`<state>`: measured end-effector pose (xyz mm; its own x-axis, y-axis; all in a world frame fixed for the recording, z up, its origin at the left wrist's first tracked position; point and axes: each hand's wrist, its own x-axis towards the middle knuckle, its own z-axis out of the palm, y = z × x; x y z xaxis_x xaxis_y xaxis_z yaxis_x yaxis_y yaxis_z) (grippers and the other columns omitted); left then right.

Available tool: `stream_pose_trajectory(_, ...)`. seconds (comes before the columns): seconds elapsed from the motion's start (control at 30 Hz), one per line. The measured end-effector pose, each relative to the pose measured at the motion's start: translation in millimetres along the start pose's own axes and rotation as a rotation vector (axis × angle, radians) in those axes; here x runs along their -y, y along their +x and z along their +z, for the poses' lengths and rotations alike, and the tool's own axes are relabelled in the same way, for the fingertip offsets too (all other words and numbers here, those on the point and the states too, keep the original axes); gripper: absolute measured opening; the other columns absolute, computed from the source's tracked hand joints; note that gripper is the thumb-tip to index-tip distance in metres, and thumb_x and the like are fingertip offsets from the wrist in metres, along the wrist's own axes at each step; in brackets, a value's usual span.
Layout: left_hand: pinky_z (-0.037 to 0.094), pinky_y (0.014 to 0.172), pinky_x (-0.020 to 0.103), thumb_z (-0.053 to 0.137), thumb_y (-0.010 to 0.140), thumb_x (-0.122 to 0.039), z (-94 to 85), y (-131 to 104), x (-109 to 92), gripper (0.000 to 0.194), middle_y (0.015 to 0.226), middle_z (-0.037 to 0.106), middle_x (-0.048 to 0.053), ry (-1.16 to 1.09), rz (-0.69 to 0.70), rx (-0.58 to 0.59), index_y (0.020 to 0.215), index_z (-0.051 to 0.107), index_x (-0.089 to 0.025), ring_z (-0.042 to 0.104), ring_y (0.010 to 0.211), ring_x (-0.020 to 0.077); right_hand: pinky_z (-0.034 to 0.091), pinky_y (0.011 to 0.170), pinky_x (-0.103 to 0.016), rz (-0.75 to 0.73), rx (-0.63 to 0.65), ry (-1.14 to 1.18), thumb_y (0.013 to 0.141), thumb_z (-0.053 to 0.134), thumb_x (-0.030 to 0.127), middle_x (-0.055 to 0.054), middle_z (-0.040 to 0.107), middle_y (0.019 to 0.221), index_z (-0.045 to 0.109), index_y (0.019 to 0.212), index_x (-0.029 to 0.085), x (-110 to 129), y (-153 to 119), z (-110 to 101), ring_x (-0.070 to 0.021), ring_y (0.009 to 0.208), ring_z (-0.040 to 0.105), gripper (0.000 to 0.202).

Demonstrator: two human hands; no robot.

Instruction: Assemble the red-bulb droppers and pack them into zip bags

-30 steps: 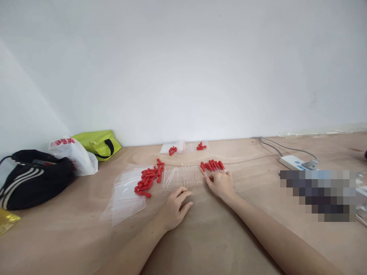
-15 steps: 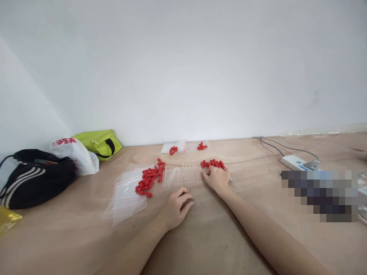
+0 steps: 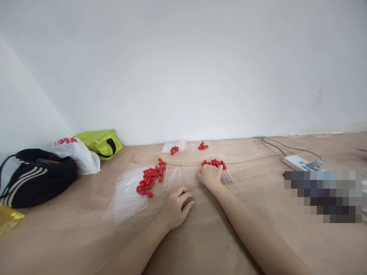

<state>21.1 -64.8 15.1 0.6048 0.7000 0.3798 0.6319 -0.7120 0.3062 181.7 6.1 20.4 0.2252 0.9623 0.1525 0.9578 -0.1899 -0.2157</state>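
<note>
My left hand (image 3: 177, 207) rests on the wooden table (image 3: 183, 244) with its fingers loosely apart and nothing in them. Just beyond it lies a row of thin clear tubes (image 3: 187, 176). My right hand (image 3: 210, 175) is at the right end of that row, its fingers curled down; whatever they hold is hidden. Red bulbs (image 3: 215, 162) stand in a line beyond my right hand, with clear tubes (image 3: 228, 178) reaching from them toward me. A heap of loose red bulbs (image 3: 149, 178) lies left of the row, partly on clear plastic bags (image 3: 129, 196).
Near the wall, small red bulbs (image 3: 174, 149) and [more] red pieces (image 3: 203, 145) lie on clear bags. At left are a black bag (image 3: 37, 183), a white plastic bag (image 3: 77, 156) and a green bag (image 3: 100, 141). A power strip (image 3: 296, 162) with a cable sits right.
My right hand has shifted slightly left, uncovering more of the tubes beneath the red bulbs. My left hand has stayed in place.
</note>
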Motion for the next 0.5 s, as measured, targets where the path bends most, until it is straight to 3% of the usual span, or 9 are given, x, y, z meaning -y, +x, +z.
stream_pose_trajectory(0.1,0.038,0.071,0.034,0.048,0.080,-0.023,-11.6,5.3,11.4,0.013,0.081,0.060,0.004,0.266,-0.094,-0.119,0.079,0.061,-0.019,0.054,0.077,0.0202,0.020,0.076,-0.041,-0.014,0.011,-0.012,0.073,0.042,0.009,-0.013,0.066,0.072,0.065,0.069,0.012,3.1,2.5,2.7,-0.0226,0.071,0.059,0.024)
stream_pose_trajectory(0.2,0.035,0.068,0.035,0.048,0.079,-0.022,-29.4,10.7,31.4,0.016,0.075,0.060,0.006,0.560,-0.305,-0.228,0.072,0.062,-0.017,0.053,0.077,0.0236,0.020,0.076,-0.041,-0.023,0.000,-0.019,0.073,0.039,0.006,-0.014,0.065,0.071,0.065,0.069,0.010,5.3,1.4,2.8,-0.0230,0.071,0.059,0.026)
stream_pose_trajectory(0.37,0.033,0.066,0.035,0.049,0.079,-0.029,-43.4,9.4,56.3,0.022,0.078,0.061,0.007,0.747,-0.466,-0.165,0.069,0.065,-0.018,0.053,0.082,0.0255,0.021,0.075,-0.039,-0.082,-0.083,-0.012,0.079,0.038,0.016,-0.017,0.064,0.080,0.061,0.082,0.008,0.2,-11.2,-2.0,-0.0248,0.078,0.056,0.025)
stream_pose_trajectory(0.5,0.033,0.067,0.035,0.047,0.080,-0.030,-40.9,6.8,60.1,0.025,0.080,0.062,0.008,0.775,-0.485,-0.103,0.070,0.066,-0.017,0.053,0.083,0.0257,0.022,0.074,-0.037,-0.233,-0.311,0.004,0.083,0.036,0.023,-0.013,0.063,0.075,0.057,0.078,0.011,-16.6,-29.4,-0.4,-0.0234,0.075,0.054,0.025)
